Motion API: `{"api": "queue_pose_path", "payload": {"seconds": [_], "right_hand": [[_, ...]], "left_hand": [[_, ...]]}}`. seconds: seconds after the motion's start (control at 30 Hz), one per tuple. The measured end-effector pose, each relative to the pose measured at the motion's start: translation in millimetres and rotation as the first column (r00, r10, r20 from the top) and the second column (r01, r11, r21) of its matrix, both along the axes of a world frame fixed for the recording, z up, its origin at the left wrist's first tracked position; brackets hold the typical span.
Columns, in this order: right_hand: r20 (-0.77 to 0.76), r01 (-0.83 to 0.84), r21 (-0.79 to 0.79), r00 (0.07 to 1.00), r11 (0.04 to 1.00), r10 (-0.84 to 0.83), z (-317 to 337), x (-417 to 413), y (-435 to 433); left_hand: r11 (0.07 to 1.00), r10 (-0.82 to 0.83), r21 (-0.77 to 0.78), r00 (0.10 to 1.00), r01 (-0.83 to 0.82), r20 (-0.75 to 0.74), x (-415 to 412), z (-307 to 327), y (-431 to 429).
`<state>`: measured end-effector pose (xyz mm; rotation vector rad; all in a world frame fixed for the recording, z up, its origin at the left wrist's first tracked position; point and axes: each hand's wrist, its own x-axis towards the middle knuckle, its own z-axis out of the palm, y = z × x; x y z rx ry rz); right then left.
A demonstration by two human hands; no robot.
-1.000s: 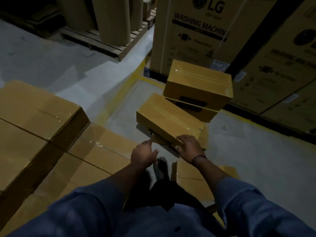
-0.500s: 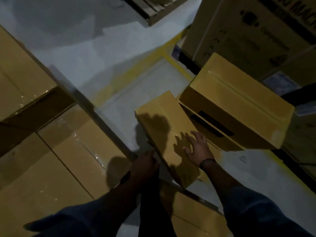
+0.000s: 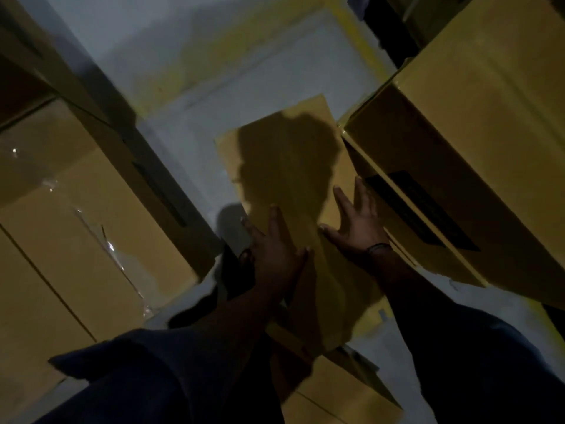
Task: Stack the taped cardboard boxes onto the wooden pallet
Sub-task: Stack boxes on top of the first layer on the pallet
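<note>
Ctr box (image 3: 290, 166) sits btwn the stacks, tilted or flat can't tell. L hand (image 3: 275, 249) & R hand (image 3: 357, 221) both lie flat on its top, fingers straight and spread, no grip. Grey concrete floor (image 3: 214, 56), yellow line (image 3: 363, 41), dim light. Boxes: R box (image 3: 474, 117) tight on its R edge, taped stack (image 3: 76, 224) on L, near box (image 3: 336, 393) below. Bare floor gap on L side only.

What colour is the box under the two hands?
Yellowish-brown; the box shows best in the head view.

Both hands, left hand (image 3: 276, 249) and right hand (image 3: 357, 223), lie flat on a cardboard box (image 3: 293, 166) (fingers spread).
</note>
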<state>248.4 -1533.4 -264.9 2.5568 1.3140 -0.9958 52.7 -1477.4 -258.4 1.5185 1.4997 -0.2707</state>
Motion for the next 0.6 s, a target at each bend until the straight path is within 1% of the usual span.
{"api": "queue_pose_path", "payload": {"seconds": [0.07,0.13,0.27,0.37,0.47,0.53,0.6], "right_hand": [[-0.008,0.015,0.028,1.0,0.999,-0.014,-7.1,1.9,-1.1],[0.006,-0.007,0.045,1.0,0.999,0.007,-9.8,2.8,-3.9],[0.057,-0.061,0.094,0.997,0.994,0.056,-0.4,-5.3,0.6],[0.13,-0.121,0.136,0.986,0.983,0.103,24.2,-15.9,17.0],[0.159,-0.174,0.199,0.977,0.964,0.143,60.2,-31.1,40.1],[0.167,-0.194,0.26,0.974,0.946,0.154,88.9,-45.9,56.5],[0.209,-0.24,0.305,0.961,0.922,0.181,120.7,-65.7,73.9]], "left_hand": [[0.997,0.082,-0.019,0.995,-0.081,0.054,1.1,-6.5,-5.7],[0.994,0.108,-0.002,0.991,-0.108,0.082,1.4,-6.8,-8.4],[0.989,0.15,-0.019,0.986,-0.149,0.076,-1.5,5.0,-0.7],[0.992,0.117,0.047,0.992,-0.119,0.055,-12.6,28.0,14.0],[0.983,0.105,0.143,0.993,-0.112,0.053,-31.5,60.4,35.0],[0.973,0.094,0.214,0.996,-0.091,-0.005,-48.4,88.4,52.9],[0.959,0.075,0.277,0.997,-0.063,-0.032,-71.4,119.4,70.4]]}}
